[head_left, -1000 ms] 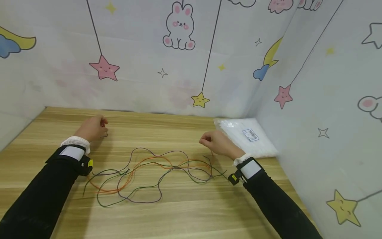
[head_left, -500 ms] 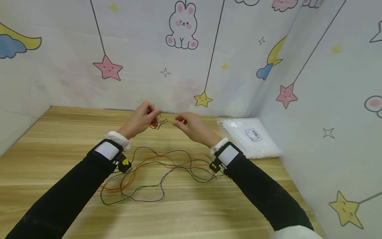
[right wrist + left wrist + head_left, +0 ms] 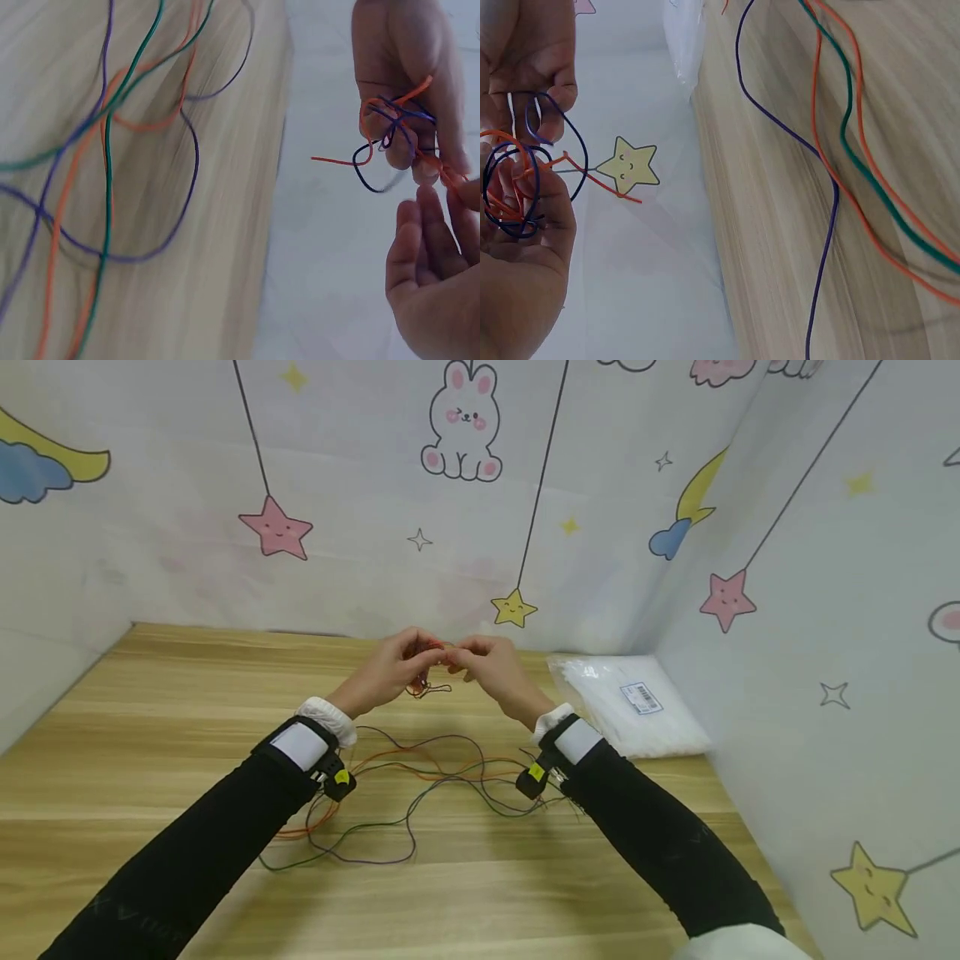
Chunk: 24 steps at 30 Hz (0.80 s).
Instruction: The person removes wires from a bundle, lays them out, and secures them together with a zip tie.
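Both hands meet above the far part of the table in the head view. My left hand point(image 3: 386, 668) holds a small tangled bundle of orange and dark purple cord point(image 3: 514, 187) in its curled fingers. Loops and a loose orange end stick out of it. My right hand point(image 3: 498, 672) is right beside it, its thumb and fingers pinching an orange strand point(image 3: 442, 172) at the bundle's edge. Below the hands, long loose cords lie crossing on the table: purple point(image 3: 832, 199), green point(image 3: 847, 112) and orange point(image 3: 859, 82). The forearms hide part of them.
A clear plastic package with white contents and a label point(image 3: 637, 710) lies at the back right of the wooden table point(image 3: 450, 910). White walls printed with cartoons point(image 3: 360, 577) rise behind and to the right.
The left hand has come from the far left to the middle, carrying the cord bundle. The right hand has moved left and inward to meet it and now pinches an orange strand.
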Motion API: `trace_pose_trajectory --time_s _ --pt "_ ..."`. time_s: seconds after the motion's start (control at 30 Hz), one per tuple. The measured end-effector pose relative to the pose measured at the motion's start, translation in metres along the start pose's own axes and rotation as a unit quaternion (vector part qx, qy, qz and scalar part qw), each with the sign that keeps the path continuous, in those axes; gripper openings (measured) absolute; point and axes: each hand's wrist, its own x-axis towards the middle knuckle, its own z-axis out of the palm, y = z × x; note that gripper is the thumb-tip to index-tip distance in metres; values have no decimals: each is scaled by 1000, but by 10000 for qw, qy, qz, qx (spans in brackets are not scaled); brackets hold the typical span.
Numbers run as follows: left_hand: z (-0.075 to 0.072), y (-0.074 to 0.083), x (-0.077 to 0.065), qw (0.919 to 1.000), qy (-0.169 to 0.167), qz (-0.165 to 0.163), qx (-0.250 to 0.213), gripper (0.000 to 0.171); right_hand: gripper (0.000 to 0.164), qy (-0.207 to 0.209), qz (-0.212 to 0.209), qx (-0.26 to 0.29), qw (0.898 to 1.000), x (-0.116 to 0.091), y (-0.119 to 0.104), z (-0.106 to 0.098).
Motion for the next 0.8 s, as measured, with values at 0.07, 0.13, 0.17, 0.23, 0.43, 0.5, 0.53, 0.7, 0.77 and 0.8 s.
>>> trace_pose_trajectory --time_s 0.07,0.13,0.17,0.23,0.43,0.5,0.53,0.7,0.77,0.8 --pt "-3 -1 0 9998 -122 85 163 31 17 142 339 983 9945 0 3 -2" --pt "-5 -1 0 9992 -220 121 326 34 14 258 501 1763 9827 0 5 -5" --pt "-6 -2 0 9985 -249 140 473 34 14 296 526 2009 9778 0 5 -6" --pt "-8 -4 2 9965 -281 153 772 32 15 337 519 2232 9728 0 5 -8" --pt "-27 -19 6 9769 -128 192 2124 27 13 530 132 2018 9779 2 0 -18" --pt "-42 -25 3 9710 44 129 2387 29 12 676 -72 1697 9831 2 -3 -30" --pt "-50 -28 0 9691 156 66 2463 31 11 753 -168 1525 9853 2 -4 -36" --pt "-84 -36 -9 9576 697 185 2789 35 14 957 -459 1003 9893 3 -9 -59" --pt "-94 -38 -11 9499 753 209 3025 33 18 913 -478 937 9903 4 -11 -60" --pt "-98 -39 -12 9463 749 149 3142 32 20 865 -463 893 9912 4 -11 -60"
